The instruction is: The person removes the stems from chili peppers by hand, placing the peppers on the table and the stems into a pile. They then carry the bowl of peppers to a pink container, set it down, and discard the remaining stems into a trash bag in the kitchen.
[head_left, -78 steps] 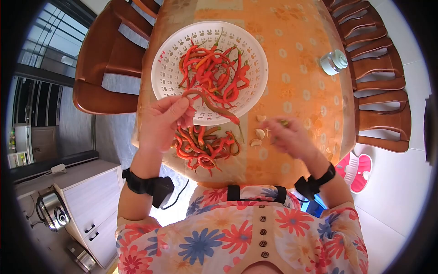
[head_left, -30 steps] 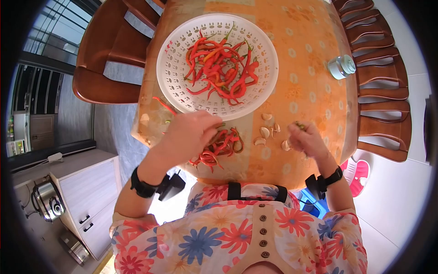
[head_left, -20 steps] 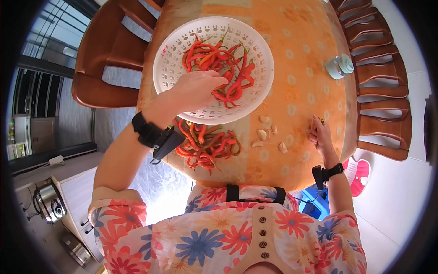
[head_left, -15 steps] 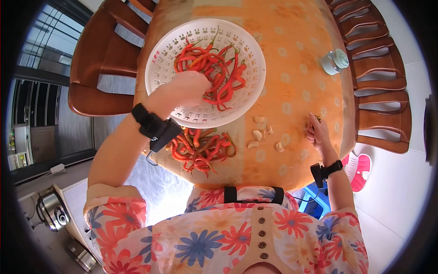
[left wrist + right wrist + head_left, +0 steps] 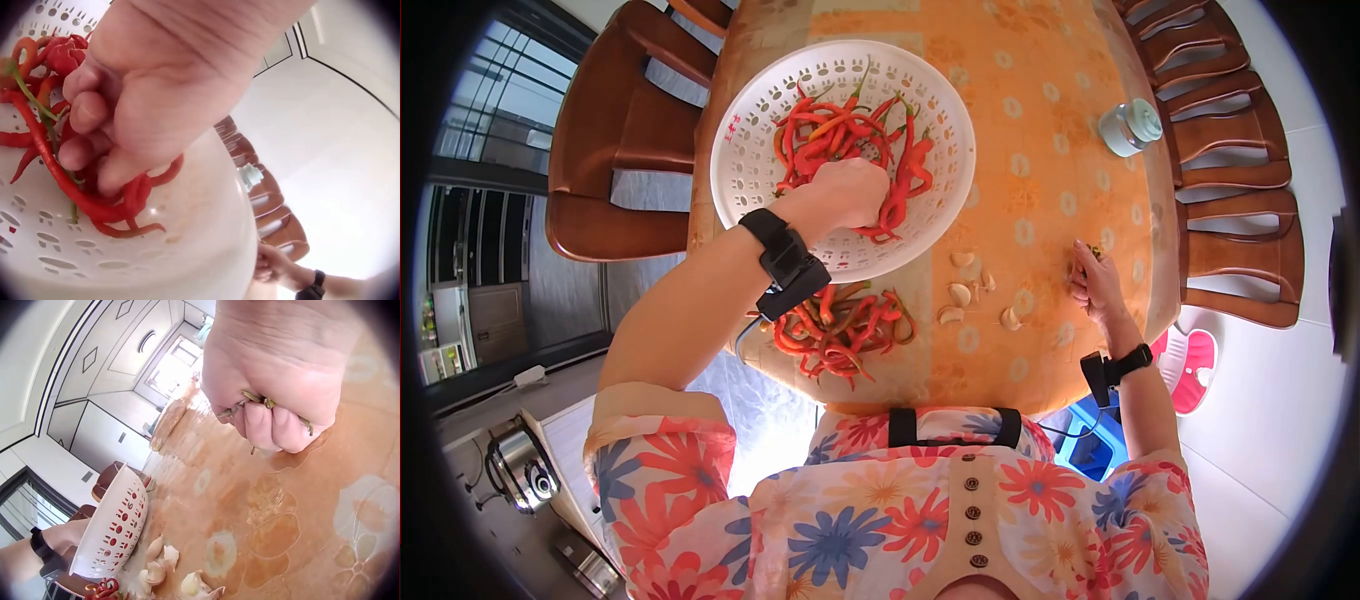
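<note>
My left hand [image 5: 852, 192] is down inside a white perforated plastic basket [image 5: 745, 185], among long red chili peppers [image 5: 825, 125] with green stems. In the left wrist view its curled fingers and thumb close in on a red chili pepper [image 5: 103, 209]; the fingertips are partly hidden. My right hand [image 5: 1097, 285] is a fist over the right part of the table. Green chili stems [image 5: 269, 403] poke out between its fingers in the right wrist view. A pile of stemless red chili peppers [image 5: 840, 335] lies on the table before the basket.
Several garlic cloves [image 5: 960, 294] lie between the pile and my right hand. A pale green lidded jar [image 5: 1130, 128] stands near the table's right edge. Wooden chairs [image 5: 625, 150] line both sides of the patterned orange tablecloth [image 5: 1040, 190].
My left hand, which earlier held a chili pepper and then was over the pile, has moved forward into the basket. My right hand has moved right, away from the garlic, still gripping stems.
</note>
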Demonstrator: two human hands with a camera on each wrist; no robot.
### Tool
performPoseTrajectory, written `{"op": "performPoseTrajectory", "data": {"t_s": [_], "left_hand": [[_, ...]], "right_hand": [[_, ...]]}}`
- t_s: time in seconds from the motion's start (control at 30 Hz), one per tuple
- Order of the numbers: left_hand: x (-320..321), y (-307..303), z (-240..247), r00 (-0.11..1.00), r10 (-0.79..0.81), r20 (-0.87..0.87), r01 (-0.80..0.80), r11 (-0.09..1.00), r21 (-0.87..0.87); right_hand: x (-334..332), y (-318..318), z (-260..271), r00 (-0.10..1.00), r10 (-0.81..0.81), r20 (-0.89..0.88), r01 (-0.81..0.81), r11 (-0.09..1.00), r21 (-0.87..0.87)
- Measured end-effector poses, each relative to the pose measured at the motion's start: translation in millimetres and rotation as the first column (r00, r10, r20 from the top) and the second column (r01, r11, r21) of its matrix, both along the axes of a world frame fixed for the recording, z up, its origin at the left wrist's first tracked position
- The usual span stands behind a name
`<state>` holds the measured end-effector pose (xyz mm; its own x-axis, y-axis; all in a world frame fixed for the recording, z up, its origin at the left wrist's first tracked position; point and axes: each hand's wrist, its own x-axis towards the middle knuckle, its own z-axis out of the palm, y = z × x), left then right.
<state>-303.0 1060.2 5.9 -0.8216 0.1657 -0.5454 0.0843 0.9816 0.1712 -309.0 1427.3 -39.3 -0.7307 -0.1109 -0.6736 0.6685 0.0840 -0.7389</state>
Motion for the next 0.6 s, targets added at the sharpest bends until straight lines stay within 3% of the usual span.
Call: {"op": "performPoseTrajectory", "data": {"t_s": [0.13, 0.2, 0.33, 0.4, 0.6], "left_hand": [[-6.3, -1.1, 13.3, 0.995, -0.031, 0.090, 0.030, 0.999, 0.014], [-7.0, -12.2, 21.3, 0.999, -0.009, 0.041, -0.003, 0.956, 0.292], [-2.2, -35.6, 44.8, 0.996, 0.084, -0.029, -0.061, 0.886, 0.460], [1.5, -46.6, 60.6, 0.939, 0.285, 0.193, -0.343, 0.799, 0.494], [19.5, -70.0, 39.4, 0.974, 0.227, -0.018, -0.165, 0.758, 0.631]], "right_hand": [[0.9, -0.5, 0.9, 1.000, -0.017, -0.008, 0.016, 1.000, -0.016], [1.5, 0.4, 0.1, 1.000, -0.022, -0.008, 0.021, 0.999, -0.024], [1.2, 0.6, 0.0, 1.000, -0.008, -0.013, 0.008, 0.999, -0.031], [0.9, -0.6, 2.3, 1.000, -0.005, -0.008, 0.004, 1.000, -0.029], [0.2, -3.1, 4.4, 1.000, -0.003, 0.015, 0.003, 1.000, 0.007]]}}
